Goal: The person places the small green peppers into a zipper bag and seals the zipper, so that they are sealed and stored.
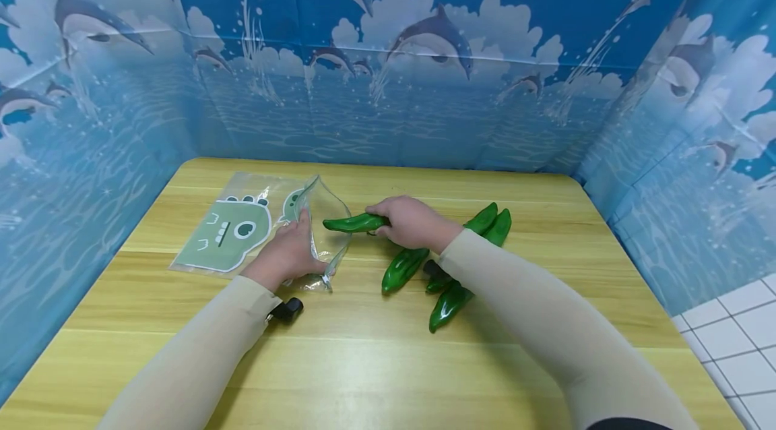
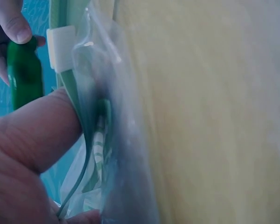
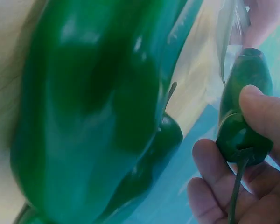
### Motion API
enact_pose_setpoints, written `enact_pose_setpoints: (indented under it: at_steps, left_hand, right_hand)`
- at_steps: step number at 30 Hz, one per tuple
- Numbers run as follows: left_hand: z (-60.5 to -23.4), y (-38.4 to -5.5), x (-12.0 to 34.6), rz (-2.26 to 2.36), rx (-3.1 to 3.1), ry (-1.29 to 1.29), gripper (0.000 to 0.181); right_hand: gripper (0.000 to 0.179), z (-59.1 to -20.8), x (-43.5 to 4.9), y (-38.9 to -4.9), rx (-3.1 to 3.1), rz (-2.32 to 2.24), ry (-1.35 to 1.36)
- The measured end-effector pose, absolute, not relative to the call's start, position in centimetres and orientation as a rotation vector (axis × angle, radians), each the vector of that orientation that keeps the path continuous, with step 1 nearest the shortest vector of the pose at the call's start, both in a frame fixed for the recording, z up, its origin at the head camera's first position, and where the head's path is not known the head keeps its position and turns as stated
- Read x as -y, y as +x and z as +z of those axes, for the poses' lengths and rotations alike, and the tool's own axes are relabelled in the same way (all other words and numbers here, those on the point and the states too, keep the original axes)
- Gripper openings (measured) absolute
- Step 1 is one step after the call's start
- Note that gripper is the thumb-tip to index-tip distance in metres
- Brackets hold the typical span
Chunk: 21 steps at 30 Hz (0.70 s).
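Note:
A clear zip bag (image 1: 330,204) with a green cartoon print lies on the table, its mouth gaping to the right. My left hand (image 1: 289,251) is at that mouth, thumb and fingers spread between its edges. In the left wrist view the straight thumb (image 2: 46,126) presses the green zip strip, below a white slider (image 2: 61,49). My right hand (image 1: 412,221) grips a green pepper (image 1: 354,223) by its stem end, with the tip pointing into the mouth of the bag. The right wrist view shows thumb and fingers around this pepper, its stem hanging down.
Several more green peppers (image 1: 405,269) lie in a loose pile under and beside the right forearm. One pepper (image 3: 93,112) looms large in the right wrist view. A blue dolphin curtain (image 1: 388,113) hangs behind the wooden table (image 1: 339,362) and along its sides.

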<state>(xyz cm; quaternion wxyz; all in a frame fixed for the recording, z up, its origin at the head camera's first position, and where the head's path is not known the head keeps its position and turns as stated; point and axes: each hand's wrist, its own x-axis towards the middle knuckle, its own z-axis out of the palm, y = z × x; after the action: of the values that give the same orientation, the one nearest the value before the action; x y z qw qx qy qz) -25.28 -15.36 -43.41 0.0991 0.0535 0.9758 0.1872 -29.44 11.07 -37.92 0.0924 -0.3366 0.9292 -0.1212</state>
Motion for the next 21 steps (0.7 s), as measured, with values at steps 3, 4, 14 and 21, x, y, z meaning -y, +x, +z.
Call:
enact_pose_setpoints:
  at_steps: [3,4,14,21]
  left_hand:
    - [-43.4,-25.3,15.3,0.558,-2.889,0.16,0.145]
    - [-43.5,-25.2,15.3,0.562,-2.89,0.161,0.145]
    - [-43.2,-25.0,15.4,0.653,-2.861,0.189,0.146]
    - [-43.0,-25.1,15.3,0.688,-2.841,0.196,0.144]
  right_hand:
    - [0.055,-38.1,-10.7,-29.4,-2.766,-0.3,-0.996]
    - [0.056,-38.2,-10.5,-29.4,-2.766,-0.286,-0.988]
    - [0.056,-38.7,-9.7,-29.4,-2.727,-0.224,-0.966]
    - [0.056,-39.2,-9.8,-29.1,-2.722,-0.211,-1.007]
